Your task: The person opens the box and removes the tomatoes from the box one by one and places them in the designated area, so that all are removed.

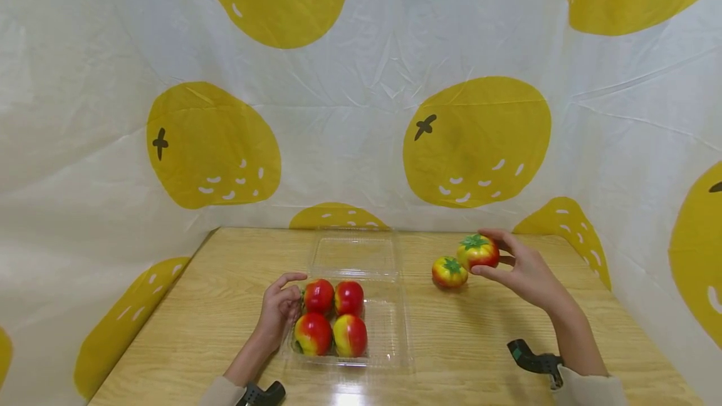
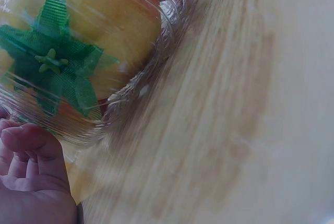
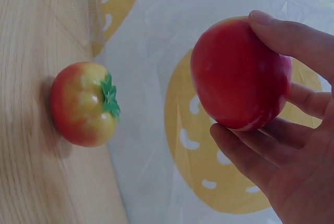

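My right hand (image 1: 529,275) holds a red-and-yellow artificial tomato (image 1: 478,254) with a green leafy top, raised above the table. Thumb and fingers span its sides in the right wrist view. Just left of it, a second tomato (image 3: 82,105) rests on the wood. At the left rim of a clear plastic container (image 1: 389,331), my left hand (image 1: 279,307) grips the edge with bent fingers. Inside sit several red-and-yellow tomatoes (image 1: 350,334) in two rows, toward the container's left side. Through its wall, the left wrist view shows one green leafy top (image 2: 51,61) close up.
The container's hinged lid (image 1: 355,257) lies folded back toward the rear. Beneath everything is a wooden table (image 1: 214,306). A white cloth (image 1: 344,143) printed with large yellow fruit hangs behind the table and at both sides.
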